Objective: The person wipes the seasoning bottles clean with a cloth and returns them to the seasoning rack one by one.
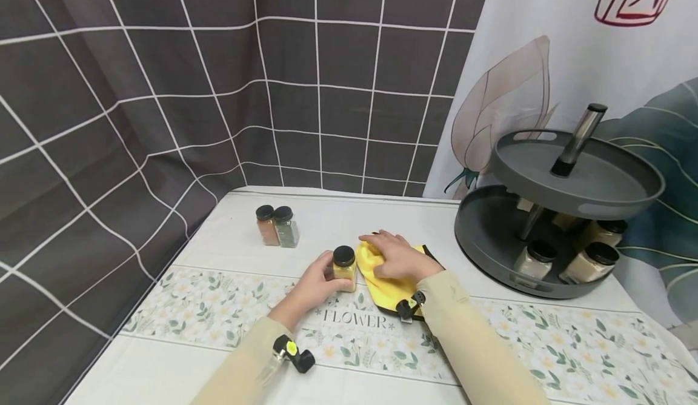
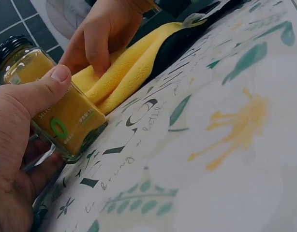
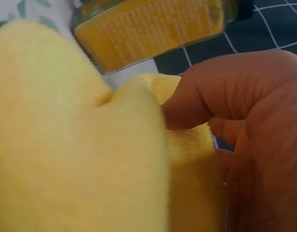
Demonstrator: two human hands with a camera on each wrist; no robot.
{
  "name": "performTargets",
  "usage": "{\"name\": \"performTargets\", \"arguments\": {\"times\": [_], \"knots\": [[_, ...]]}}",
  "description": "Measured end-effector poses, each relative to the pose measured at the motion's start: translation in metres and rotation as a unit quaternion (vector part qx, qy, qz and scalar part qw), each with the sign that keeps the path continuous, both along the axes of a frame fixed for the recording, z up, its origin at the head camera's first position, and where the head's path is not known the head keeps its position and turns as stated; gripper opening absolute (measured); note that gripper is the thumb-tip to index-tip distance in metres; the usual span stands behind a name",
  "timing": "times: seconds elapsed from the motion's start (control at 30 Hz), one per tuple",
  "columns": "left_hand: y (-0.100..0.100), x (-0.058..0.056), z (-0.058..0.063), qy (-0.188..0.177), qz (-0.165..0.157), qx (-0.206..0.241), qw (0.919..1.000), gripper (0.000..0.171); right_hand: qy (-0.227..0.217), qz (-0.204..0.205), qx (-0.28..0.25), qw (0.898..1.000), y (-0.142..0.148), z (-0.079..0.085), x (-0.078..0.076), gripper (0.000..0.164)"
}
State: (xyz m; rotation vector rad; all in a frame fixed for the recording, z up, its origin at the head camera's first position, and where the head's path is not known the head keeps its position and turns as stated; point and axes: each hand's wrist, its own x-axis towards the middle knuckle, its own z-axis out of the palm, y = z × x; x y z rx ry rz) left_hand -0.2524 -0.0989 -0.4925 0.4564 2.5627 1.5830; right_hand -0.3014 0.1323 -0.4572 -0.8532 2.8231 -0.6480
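A glass spice jar (image 1: 345, 276) with a black lid and yellow-brown powder stands on the table in front of me. My left hand (image 1: 312, 288) grips it from the left, thumb (image 2: 47, 89) across its label in the left wrist view. To the right of the jar lies a bunched yellow cloth (image 1: 389, 290) with a dark edge. My right hand (image 1: 400, 258) pinches a fold of this cloth, the thumb (image 3: 187, 104) pressing into it in the right wrist view. Close beside the cloth, the jar shows printed text on its side (image 3: 148, 36).
Two more spice jars, one reddish (image 1: 267, 229) and one green (image 1: 286, 230), stand side by side at the back left. A grey two-tier turntable (image 1: 578, 193) holds several jars on its lower tier at the right. A dark grid-patterned curtain (image 1: 349, 108) hangs behind the table.
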Motion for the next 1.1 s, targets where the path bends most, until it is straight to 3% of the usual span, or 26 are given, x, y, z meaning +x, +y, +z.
{"name": "performTargets", "arguments": {"times": [0.23, 0.4, 0.6, 0.8, 0.97, 1.1], "knots": [[0.003, 0.000, -0.002, 0.007, 0.003, 0.000, 1.0000, 0.058, 0.057, 0.001, 0.010, 0.998, -0.001, -0.013, 0.002, 0.049], [0.004, 0.001, -0.002, 0.013, 0.008, 0.005, 0.9999, 0.057, 0.038, -0.009, -0.034, 0.999, 0.007, -0.012, 0.007, 0.040], [0.011, 0.000, -0.002, 0.030, 0.012, -0.004, 0.9995, 0.058, 0.030, -0.011, -0.131, 0.991, 0.025, 0.021, 0.011, 0.043], [0.026, -0.002, -0.003, 0.043, -0.001, 0.005, 0.9991, 0.058, 0.086, 0.057, -0.128, 0.986, 0.032, 0.062, 0.027, 0.037], [0.039, -0.003, -0.006, 0.056, -0.018, 0.012, 0.9982, 0.046, 0.141, 0.111, -0.097, 0.979, 0.016, 0.070, 0.038, 0.026], [0.043, 0.003, 0.000, 0.050, -0.022, 0.015, 0.9984, 0.048, 0.195, 0.096, -0.079, 0.973, 0.002, 0.062, 0.040, 0.022]]}}
